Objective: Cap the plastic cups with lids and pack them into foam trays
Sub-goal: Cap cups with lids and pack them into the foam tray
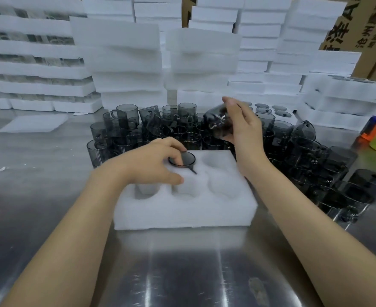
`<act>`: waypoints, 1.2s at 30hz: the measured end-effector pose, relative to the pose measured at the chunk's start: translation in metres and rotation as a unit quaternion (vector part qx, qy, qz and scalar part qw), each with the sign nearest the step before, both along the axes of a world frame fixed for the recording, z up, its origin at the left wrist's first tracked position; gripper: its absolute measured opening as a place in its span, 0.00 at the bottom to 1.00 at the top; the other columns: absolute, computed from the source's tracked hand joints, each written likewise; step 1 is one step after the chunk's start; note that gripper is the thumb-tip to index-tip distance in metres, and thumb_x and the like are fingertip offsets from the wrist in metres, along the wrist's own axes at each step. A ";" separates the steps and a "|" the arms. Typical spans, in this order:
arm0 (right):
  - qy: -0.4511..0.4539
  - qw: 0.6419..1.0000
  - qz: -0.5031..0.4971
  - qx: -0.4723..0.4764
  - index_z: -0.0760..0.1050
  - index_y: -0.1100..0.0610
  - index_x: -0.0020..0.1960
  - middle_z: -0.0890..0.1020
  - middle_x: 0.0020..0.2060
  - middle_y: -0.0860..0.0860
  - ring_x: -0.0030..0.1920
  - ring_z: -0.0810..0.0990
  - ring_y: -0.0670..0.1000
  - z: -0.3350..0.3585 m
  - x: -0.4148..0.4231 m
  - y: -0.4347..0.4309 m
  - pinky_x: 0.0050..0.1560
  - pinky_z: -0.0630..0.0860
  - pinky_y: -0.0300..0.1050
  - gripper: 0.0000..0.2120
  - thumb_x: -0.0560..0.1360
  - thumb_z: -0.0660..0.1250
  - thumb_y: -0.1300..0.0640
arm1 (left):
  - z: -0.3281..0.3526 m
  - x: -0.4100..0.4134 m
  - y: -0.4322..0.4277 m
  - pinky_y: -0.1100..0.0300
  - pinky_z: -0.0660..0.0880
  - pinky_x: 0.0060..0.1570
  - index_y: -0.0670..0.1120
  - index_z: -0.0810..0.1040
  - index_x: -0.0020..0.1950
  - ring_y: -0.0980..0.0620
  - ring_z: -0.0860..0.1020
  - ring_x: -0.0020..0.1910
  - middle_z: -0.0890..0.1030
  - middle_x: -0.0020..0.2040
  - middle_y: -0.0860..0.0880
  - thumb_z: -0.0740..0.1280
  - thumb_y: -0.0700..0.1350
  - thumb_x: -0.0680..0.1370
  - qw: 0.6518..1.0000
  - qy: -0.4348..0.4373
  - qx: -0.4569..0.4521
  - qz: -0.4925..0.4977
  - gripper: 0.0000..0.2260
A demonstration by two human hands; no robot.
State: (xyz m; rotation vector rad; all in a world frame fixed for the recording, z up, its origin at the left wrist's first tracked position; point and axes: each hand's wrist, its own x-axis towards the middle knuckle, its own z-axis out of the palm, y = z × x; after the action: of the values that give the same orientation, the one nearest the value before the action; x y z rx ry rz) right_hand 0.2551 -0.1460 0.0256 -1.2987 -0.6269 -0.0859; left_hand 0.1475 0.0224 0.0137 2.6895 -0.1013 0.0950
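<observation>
fingers of left hand curled on lidded cup, seating it in foam tray far pocket | right hand grips second cup aloft | next i'd lower it into a free pocket

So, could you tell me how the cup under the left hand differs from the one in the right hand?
The seated cup sits upright in a back pocket of the foam tray, only its lidded top showing; the raised cup is tilted in the air over the loose cups. The left hand curls over the seated cup's rim; the right hand grips the raised cup's side. Both are smoky grey plastic.
</observation>
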 end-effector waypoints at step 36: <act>-0.350 0.752 -0.135 -0.542 0.62 0.53 0.74 0.67 0.70 0.51 0.71 0.63 0.53 -0.022 -0.002 -0.001 0.67 0.62 0.52 0.26 0.80 0.55 0.41 | -0.011 0.005 -0.010 0.62 0.61 0.59 0.55 0.74 0.41 0.58 0.62 0.61 0.68 0.59 0.58 0.73 0.54 0.69 0.998 -0.060 0.001 0.021 0.09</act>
State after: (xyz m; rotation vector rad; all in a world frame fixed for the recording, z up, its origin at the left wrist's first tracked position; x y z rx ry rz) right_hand 0.2532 -0.1467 0.0040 -2.5424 -1.2133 -0.5316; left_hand 0.1527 0.0119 0.0028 2.6874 -0.0806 0.2694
